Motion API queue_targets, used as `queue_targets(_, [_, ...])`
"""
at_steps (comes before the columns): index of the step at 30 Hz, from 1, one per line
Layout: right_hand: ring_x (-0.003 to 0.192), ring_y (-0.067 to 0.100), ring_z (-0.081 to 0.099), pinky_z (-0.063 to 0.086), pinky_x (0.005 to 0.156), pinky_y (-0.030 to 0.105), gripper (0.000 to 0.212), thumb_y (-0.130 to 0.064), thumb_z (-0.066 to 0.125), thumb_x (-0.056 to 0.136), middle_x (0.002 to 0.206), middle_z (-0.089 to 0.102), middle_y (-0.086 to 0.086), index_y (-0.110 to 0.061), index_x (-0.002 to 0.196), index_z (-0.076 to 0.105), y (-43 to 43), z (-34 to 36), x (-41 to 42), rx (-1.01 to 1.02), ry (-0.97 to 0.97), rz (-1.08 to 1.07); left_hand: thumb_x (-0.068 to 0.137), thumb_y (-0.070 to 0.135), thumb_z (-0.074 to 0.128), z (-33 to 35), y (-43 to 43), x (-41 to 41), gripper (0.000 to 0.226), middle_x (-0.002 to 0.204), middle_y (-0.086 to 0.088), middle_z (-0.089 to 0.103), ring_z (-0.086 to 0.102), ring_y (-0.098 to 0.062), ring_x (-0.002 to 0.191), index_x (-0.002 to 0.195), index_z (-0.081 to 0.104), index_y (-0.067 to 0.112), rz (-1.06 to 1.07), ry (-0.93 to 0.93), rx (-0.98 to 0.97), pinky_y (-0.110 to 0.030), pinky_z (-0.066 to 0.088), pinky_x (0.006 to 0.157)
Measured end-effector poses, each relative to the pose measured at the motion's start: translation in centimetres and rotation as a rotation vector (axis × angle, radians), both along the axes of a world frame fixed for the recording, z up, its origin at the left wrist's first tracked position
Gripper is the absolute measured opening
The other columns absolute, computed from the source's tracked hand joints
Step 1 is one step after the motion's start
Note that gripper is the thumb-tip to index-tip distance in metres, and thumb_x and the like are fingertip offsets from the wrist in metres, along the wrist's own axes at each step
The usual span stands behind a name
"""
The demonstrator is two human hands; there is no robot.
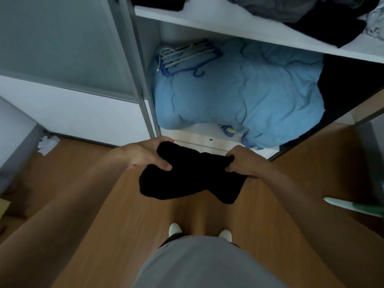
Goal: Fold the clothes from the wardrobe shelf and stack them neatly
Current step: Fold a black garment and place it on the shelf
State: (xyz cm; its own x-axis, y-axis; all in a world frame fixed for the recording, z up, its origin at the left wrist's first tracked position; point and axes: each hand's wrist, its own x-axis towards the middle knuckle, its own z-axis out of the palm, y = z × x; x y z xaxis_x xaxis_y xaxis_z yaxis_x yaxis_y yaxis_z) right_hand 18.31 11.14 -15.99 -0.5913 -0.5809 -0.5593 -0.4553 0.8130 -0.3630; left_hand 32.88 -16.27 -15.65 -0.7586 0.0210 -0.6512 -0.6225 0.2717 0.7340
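Note:
A black garment [193,179] hangs bunched in the air in front of the open wardrobe, above the wooden floor. My left hand [145,153] grips its upper left edge. My right hand [244,161] pinches its upper right edge. Its lower part droops in two lobes. On the white wardrobe shelf [228,23] at the top lie a folded black piece [160,2] at the left and a loose heap of grey and black clothes [311,15] at the right.
A blue duvet [249,90] fills the wardrobe bottom, with a bundle of hangers [187,57] on it. The sliding door [62,44] stands at the left. White crumpled paper [47,144] lies on the floor. My feet in white shoes [174,229] stand below.

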Motion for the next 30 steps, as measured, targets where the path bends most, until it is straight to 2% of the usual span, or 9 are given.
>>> queue_targets(4, [0.069, 0.011, 0.057, 0.038, 0.051, 0.015, 0.013, -0.014, 0.074, 0.084, 0.067, 0.059, -0.006, -0.018, 0.074, 0.067, -3.6, 3.4, -2.3, -0.1, -0.083, -0.061, 0.077, -0.009, 0.072, 2.1, -2.6, -0.6, 0.069, 0.128, -0.004, 0.056, 0.052, -0.02, 0.121, 0.136, 0.046, 0.016, -0.062, 0.141, -0.25, -0.035, 0.043, 0.107])
queue_targets(7, [0.075, 0.005, 0.06, 0.044, 0.059, 0.006, 0.006, -0.019, 0.076, 0.084, 0.083, 0.067, -0.007, -0.023, 0.086, 0.071, -5.6, 5.6, -4.2, -0.241, -0.105, -0.162, 0.076, 0.003, 0.07, 4.4, -4.8, -2.3, 0.028, 0.097, -0.002, 0.069, 0.065, -0.019, 0.095, 0.101, 0.066, 0.016, 0.095, 0.253, -0.439, -0.019, 0.052, 0.074])
queue_targets(9, [0.086, 0.012, 0.069, 0.053, 0.081, 0.019, 0.015, -0.025, 0.077, 0.083, 0.096, 0.075, -0.001, -0.022, 0.097, 0.074, -6.3, 7.2, -5.7, -0.37, -0.14, -0.256, 0.07, 0.016, 0.071, 6.1, -6.5, -3.6, 0.009, 0.072, 0.003, 0.069, 0.068, -0.011, 0.068, 0.08, 0.069, 0.016, 0.225, 0.306, -0.509, -0.013, 0.048, 0.051])
queue_targets(11, [0.086, 0.012, 0.074, 0.055, 0.083, 0.022, 0.019, -0.029, 0.08, 0.081, 0.094, 0.078, -0.003, -0.021, 0.097, 0.076, -6.9, 8.8, -7.2, -0.509, -0.173, -0.336, 0.067, 0.026, 0.069, 7.9, -8.0, -5.0, 0.018, 0.064, 0.006, 0.069, 0.066, -0.006, 0.057, 0.079, 0.071, 0.013, 0.357, 0.362, -0.46, -0.016, 0.049, 0.049])
queue_targets(15, [0.085, 0.014, 0.075, 0.055, 0.069, 0.015, 0.023, -0.028, 0.079, 0.083, 0.093, 0.079, 0.003, -0.011, 0.098, 0.076, -8.1, 11.7, -10.2, -0.759, -0.229, -0.437, 0.066, 0.039, 0.058, 10.9, -9.8, -8.1, 0.021, 0.054, 0.009, 0.065, 0.065, -0.01, 0.051, 0.072, 0.063, 0.019, 0.612, 0.433, -0.246, -0.019, 0.046, 0.046])
queue_targets(20, [0.089, 0.021, 0.074, 0.059, 0.074, 0.029, 0.043, -0.035, 0.081, 0.079, 0.104, 0.076, 0.009, -0.01, 0.113, 0.073, -10.9, 14.1, -14.3, -1.126, -0.544, -0.676, 0.077, 0.038, 0.051, 13.3, -10.5, -13.1, 0.023, 0.061, 0.005, 0.069, 0.069, -0.016, 0.059, 0.074, 0.065, 0.02, 0.844, 0.533, 0.042, -0.028, 0.052, 0.052])
queue_targets(23, [0.103, 0.022, 0.07, 0.057, 0.092, 0.041, 0.051, -0.028, 0.083, 0.073, 0.116, 0.073, 0.007, -0.014, 0.12, 0.07, -12.2, 13.3, -16.3, -0.927, -0.69, -0.589, 0.085, 0.037, 0.051, 14.8, -11.1, -16.4, 0.028, 0.069, 0.003, 0.075, 0.073, -0.014, 0.063, 0.086, 0.071, 0.018, 0.965, 0.619, 0.177, -0.026, 0.054, 0.049])
queue_targets(26, [0.081, 0.02, 0.07, 0.058, 0.082, 0.04, 0.028, 0.004, 0.066, 0.084, 0.096, 0.072, 0.007, -0.014, 0.105, 0.067, -14.3, 13.1, -19.2, -0.816, -0.594, -0.537, 0.088, 0.035, 0.049, 16.0, -12.6, -19.3, 0.031, 0.079, -0.002, 0.077, 0.074, -0.017, 0.072, 0.092, 0.073, 0.016, 1.028, 0.642, 0.194, -0.028, 0.057, 0.056])
queue_targets(30, [0.066, 0.02, 0.067, 0.055, 0.069, 0.031, 0.017, -0.015, 0.059, 0.087, 0.083, 0.068, 0.008, -0.01, 0.1, 0.067, -18.3, 17.2, -28.2, -0.975, -0.55, -0.7, 0.09, 0.027, 0.051, 17.3, -14.5, -23.8, 0.024, 0.064, 0.001, 0.072, 0.069, -0.013, 0.055, 0.089, 0.069, 0.013, 1.11, 0.646, 0.207, -0.025, 0.053, 0.049])
